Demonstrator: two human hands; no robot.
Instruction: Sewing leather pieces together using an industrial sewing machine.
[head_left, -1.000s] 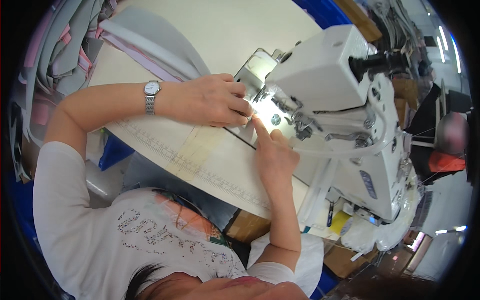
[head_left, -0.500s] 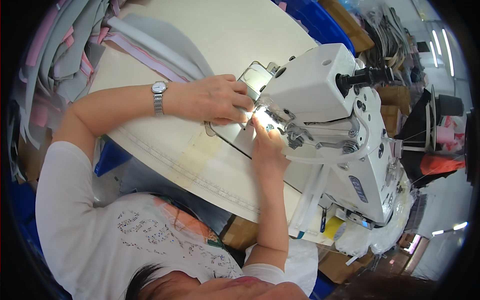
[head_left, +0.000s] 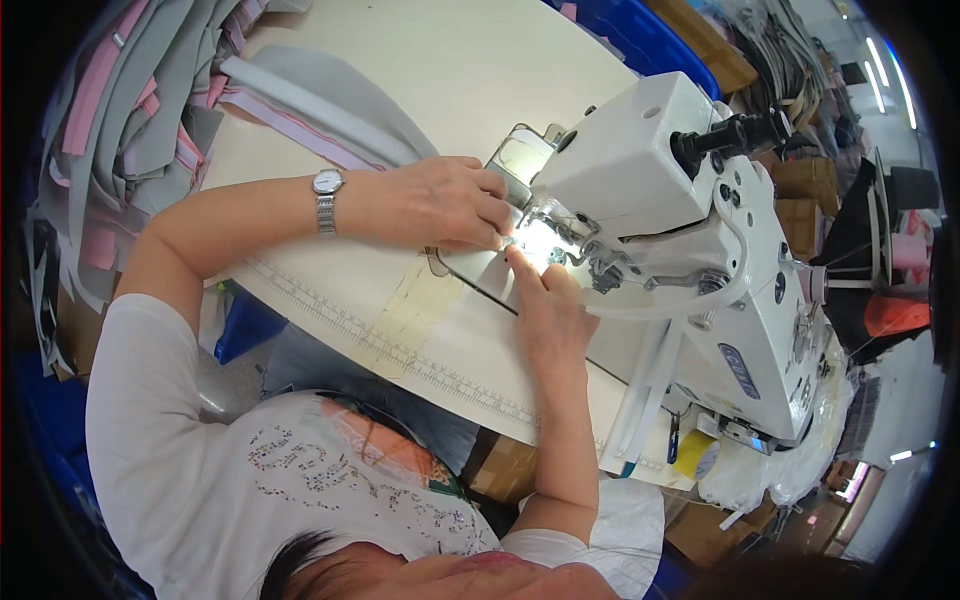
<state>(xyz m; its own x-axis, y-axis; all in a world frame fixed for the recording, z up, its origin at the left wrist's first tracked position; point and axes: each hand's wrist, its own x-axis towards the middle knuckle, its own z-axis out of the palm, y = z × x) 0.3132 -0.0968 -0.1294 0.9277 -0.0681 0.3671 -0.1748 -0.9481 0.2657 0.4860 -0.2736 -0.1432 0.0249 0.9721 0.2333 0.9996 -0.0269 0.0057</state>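
A white sewing machine (head_left: 640, 150) stands on the pale table, its lamp lighting the needle area. Just left of that bright spot, my left hand (head_left: 445, 205), wearing a silver wristwatch (head_left: 327, 182), has its fingers curled and pinched together at the tips. My right hand (head_left: 552, 315) comes up from below, index fingertip almost meeting the left fingertips, the other fingers bent. Whatever small piece lies between the fingertips is too hidden to name. Behind my left hand lies a grey fabric piece (head_left: 335, 85) with a lilac-pink strip along one edge.
Grey and pink cut pieces (head_left: 150, 120) pile up at the far left. A printed ruler scale (head_left: 390, 345) runs along the table's near edge. Yellow tape (head_left: 697, 455) sits by the machine's base at the right. A blue bin (head_left: 640, 35) stands behind the table.
The whole view has shifted slightly, so the table and machine appear a little further right. My right index fingertip has drawn slightly back from the lit needle area, staying beside my left fingertips.
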